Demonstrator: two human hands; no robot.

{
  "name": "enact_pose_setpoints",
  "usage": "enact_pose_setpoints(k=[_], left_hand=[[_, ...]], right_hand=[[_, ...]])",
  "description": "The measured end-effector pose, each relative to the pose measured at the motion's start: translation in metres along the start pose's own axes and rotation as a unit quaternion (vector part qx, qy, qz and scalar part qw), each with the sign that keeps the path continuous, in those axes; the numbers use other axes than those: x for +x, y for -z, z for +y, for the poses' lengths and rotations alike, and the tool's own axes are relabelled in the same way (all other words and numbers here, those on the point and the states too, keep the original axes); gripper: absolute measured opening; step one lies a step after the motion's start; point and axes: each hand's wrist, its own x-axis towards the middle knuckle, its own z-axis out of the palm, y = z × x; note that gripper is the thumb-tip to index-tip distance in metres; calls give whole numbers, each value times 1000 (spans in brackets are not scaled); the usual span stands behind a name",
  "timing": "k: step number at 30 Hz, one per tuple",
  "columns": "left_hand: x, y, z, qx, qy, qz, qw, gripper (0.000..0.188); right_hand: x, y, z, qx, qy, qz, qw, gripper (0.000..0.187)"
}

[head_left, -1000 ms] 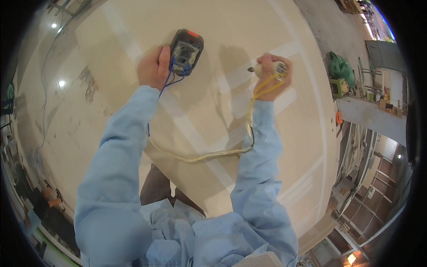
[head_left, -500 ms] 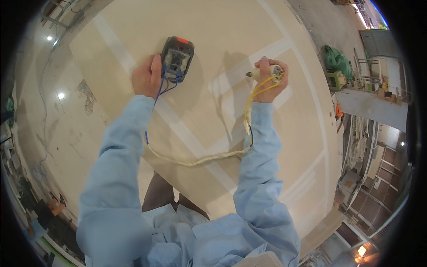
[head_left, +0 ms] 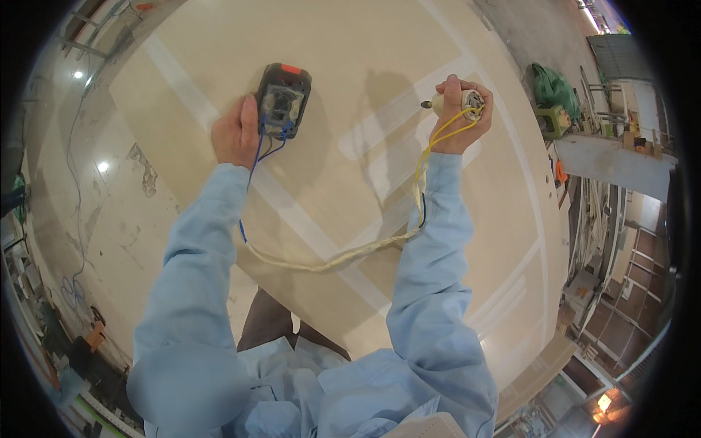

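My left hand point(head_left: 235, 135) is closed around the side of a black tool battery pack point(head_left: 285, 102) with a red tab at its far end and blue wires at its near end. In my right hand point(head_left: 467, 117) is a small cream-coloured electric motor point(head_left: 447, 104), its dark tip pointing left and its wired end to the right. Yellow wires point(head_left: 445, 130) come from that end. A taped cable point(head_left: 328, 264) sags between the two hands and joins the wires of both. Both things are held above a large beige board point(head_left: 314, 197).
Pale filler stripes point(head_left: 270, 197) cross the board. On the floor at left runs a thin blue cord point(head_left: 71, 175). A green bag point(head_left: 553, 91) and a greenish box point(head_left: 553, 122) stand at the right, with long strips of material point(head_left: 580, 219) nearer.
My right hand has moved right and slightly away from me with the motor. My left hand and the battery pack have shifted a little left.
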Motion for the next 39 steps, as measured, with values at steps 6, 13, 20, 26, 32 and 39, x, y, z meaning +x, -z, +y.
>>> enact_pose_setpoints(k=[6, 13, 20, 26, 32, 39], left_hand=[[2, 1, 3, 11, -16, 4, 1000, 48], [-1, 4, 6, -6, -9, -9, 1000, 47], [0, 5, 6, -9, -6, -14, 1000, 45], [1, 4, 5, -3, -9, -12, 1000, 44], [-2, 7, 8, -30, 12, -23, 999, 43], [0, 5, 7, -5, 2, -18, 1000, 41]], right_hand=[[7, 1, 4, -19, -20, -5, 1000, 22], [23, -12, 13, -11, -13, -7, 1000, 23], [35, -1, 14, 38, 63, 39, 997, 21], [44, 5, 19, -19, 13, 0, 1000, 22], [54, -3, 23, 8, 16, 22, 1000, 22], [62, -8, 29, -10, 4, 18, 1000, 23]])
